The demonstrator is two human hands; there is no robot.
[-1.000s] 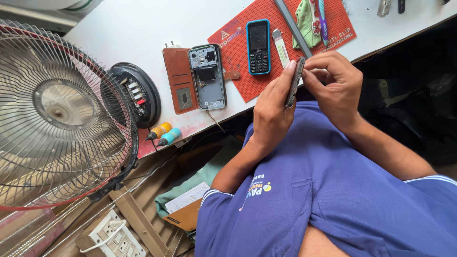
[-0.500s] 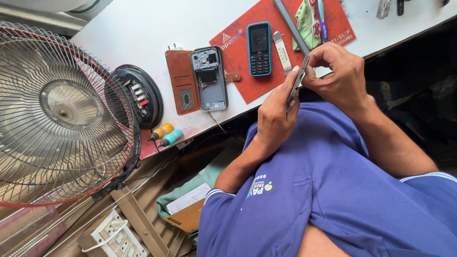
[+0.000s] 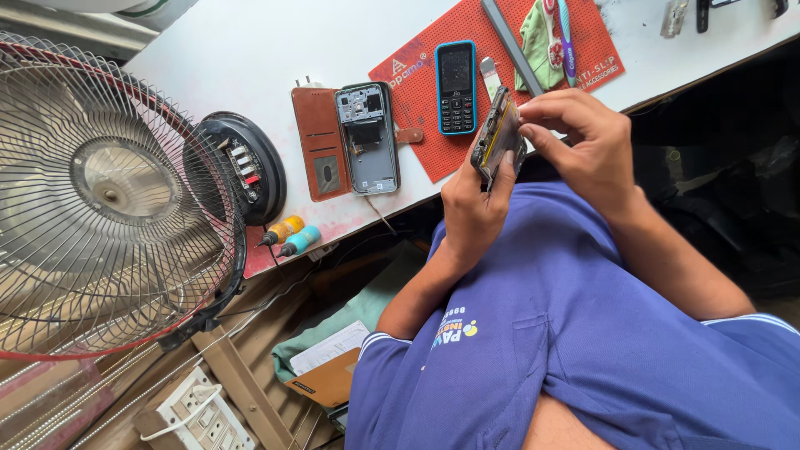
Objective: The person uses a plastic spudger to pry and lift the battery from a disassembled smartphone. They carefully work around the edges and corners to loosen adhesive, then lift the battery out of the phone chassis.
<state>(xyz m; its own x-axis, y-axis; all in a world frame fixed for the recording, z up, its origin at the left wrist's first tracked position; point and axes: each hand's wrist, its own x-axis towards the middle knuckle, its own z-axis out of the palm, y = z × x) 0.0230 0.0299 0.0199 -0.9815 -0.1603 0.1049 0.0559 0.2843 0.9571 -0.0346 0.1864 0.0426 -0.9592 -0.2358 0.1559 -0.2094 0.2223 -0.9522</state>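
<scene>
Two hands, left [image 3: 471, 208] and right [image 3: 583, 142], both clamped on phone frame [image 3: 497, 137] beside red mat [image 3: 417, 100]; opened phone [image 3: 367, 137] left of mat, back off, reassembly undone.

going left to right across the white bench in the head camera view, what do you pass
Wire-guard fan → black round part → two screwdrivers → brown flip case → opened phone → blue keypad phone → phone part in both hands → green cloth.

Opened smartphone [image 3: 497, 137], dark slim body seen edge-on, yellowish strip showing along its side; tilted upright, lifted off the white bench [image 3: 250, 58]; held over the bench's front edge, just beside the red mat [image 3: 417, 92]
</scene>
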